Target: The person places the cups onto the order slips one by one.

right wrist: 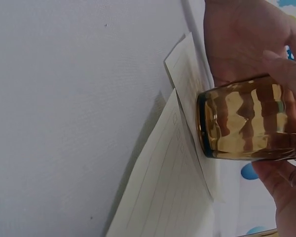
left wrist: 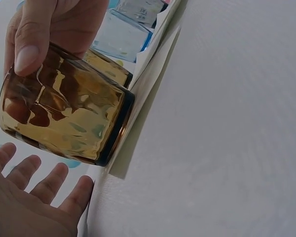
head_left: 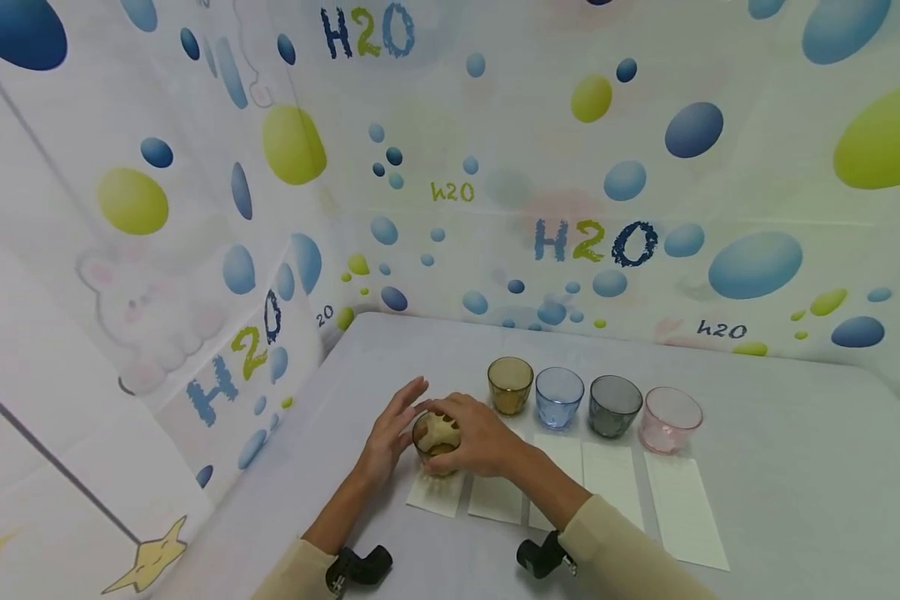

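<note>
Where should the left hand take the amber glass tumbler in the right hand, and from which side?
Probably its lower wall, from the left. The right hand holds the amber glass tumbler near its rim, from the right; below, the wall tapers toward the base and shows bare on the side facing the left hand.

On the left wrist feed I see the right hand (left wrist: 59,22) gripping an amber glass (left wrist: 64,108) from the right, its thumb against the side near the rim. To the left of the glass I have the left hand (left wrist: 32,207), four fingers spread, a gap showing between fingertips and glass. The base is at a pale sheet of paper (left wrist: 142,108) on the white desk (left wrist: 227,128); I can't tell whether they touch. Farther right, a second amber glass (left wrist: 107,66) is partly hidden, a blue glass (left wrist: 121,37) beyond it.
</note>
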Action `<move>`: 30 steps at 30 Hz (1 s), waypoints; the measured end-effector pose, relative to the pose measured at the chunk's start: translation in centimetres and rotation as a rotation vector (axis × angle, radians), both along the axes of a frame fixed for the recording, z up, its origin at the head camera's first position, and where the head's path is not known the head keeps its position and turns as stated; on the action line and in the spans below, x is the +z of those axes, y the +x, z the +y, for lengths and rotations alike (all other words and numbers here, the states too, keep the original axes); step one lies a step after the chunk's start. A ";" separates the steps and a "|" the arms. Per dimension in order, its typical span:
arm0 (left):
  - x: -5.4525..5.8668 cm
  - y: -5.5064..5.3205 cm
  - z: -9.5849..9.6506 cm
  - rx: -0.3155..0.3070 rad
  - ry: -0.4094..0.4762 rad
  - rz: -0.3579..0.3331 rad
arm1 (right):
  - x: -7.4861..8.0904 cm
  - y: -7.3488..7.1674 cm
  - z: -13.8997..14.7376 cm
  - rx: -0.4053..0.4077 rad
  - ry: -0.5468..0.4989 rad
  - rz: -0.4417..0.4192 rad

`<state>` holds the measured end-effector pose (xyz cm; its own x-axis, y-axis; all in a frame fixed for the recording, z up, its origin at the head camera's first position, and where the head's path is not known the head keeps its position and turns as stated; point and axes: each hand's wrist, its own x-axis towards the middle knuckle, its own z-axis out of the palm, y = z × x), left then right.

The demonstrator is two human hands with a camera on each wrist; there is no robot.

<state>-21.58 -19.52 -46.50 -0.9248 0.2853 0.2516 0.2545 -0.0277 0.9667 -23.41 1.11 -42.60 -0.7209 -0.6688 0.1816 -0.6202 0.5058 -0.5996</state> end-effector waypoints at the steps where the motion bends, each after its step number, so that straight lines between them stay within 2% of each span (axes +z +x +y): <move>1: 0.0 0.0 0.0 0.002 0.000 0.001 | 0.1 0.0 0.0 0.004 0.003 -0.007; 11: 0.1 -0.3 0.2 -0.015 0.005 0.003 | 0.6 -0.3 0.5 0.061 0.022 -0.068; 15: 0.1 -0.5 0.4 -0.022 0.009 0.008 | 0.5 -0.4 0.7 0.056 0.023 -0.083; 24: -0.1 -0.8 0.7 -0.084 0.036 0.074 | 1.2 -0.6 2.0 0.046 0.012 -0.125; 30: -0.4 -0.8 0.6 -0.134 -0.014 0.164 | 2.0 -0.8 3.1 0.045 -0.026 -0.065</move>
